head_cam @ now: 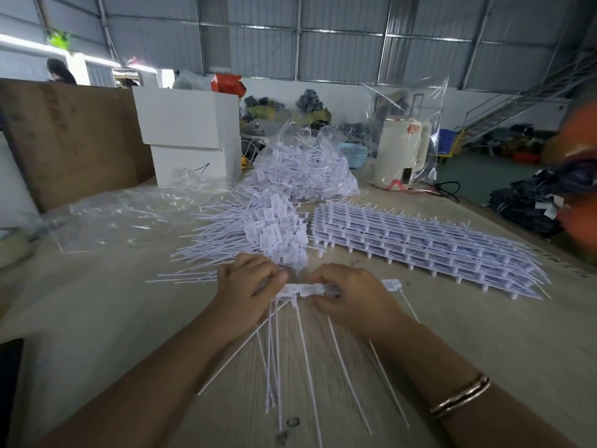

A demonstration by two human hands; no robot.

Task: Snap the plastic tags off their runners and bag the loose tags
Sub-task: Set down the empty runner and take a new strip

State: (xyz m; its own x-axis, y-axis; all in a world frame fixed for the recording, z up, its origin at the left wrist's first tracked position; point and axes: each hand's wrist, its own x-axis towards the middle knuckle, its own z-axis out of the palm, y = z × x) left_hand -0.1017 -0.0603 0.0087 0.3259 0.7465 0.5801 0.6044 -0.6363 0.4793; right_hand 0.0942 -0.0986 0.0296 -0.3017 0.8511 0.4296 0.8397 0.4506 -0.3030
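A white strip of tags on its runner (307,290) lies across the table in front of me, its long thin tails fanning toward me. My left hand (248,282) grips the strip's left end, and my right hand (349,294) grips its right part; one tag sticks out past the right hand. Just behind my hands is a heap of loose tags (271,232). A stack of unbroken tag sheets (420,244) lies to the right. Further back, a clear bag (303,169) holds many loose tags.
Empty clear plastic bags (122,215) lie at the left. Two stacked white boxes (190,137) and a brown board (71,137) stand behind them. A white kettle (402,153) inside a clear bag stands at the back right. The table edge runs along the right.
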